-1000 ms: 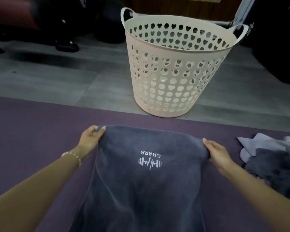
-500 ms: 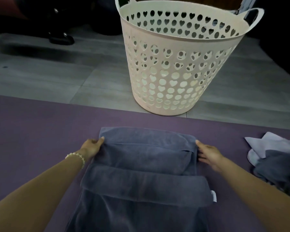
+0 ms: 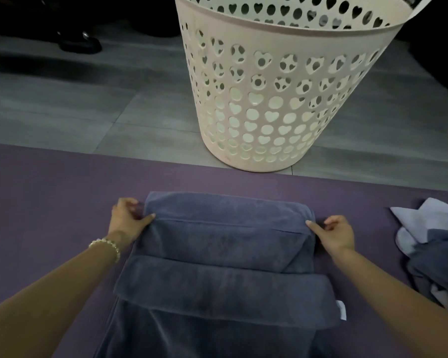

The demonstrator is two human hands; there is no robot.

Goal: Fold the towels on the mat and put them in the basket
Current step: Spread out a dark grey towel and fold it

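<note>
Mid-fold here: the dark grey terry towel lies flat on the purple foam mat, middle of the view, its far end doubled back into a thick band and a second folded band just nearer. The left hand has its grip closed on the towel's left edge, thumb on top and fingers curled at the side. The right hand pinches the right edge the same way. To do this fold well I'd say: keep both pinches level, pull the sides a bit taut so the layers don't skew, and line up the edges before rolling the far band toward the near one. The right corner looks slightly creased, so I'd smooth it first. Then press flat so the bundle holds together when it's lifted. The cream plastic basket with heart-shaped holes stands on the grey floor just past the mat's far edge, so the drop is a short reach. Counts: one basket, one mat, one towel in work, one beaded bracelet on the left wrist, one white label tag. There's also a crumpled heap of towels at the right. It's cut off by the frame, so I'd guess at least two, one pale and one dark.
</note>
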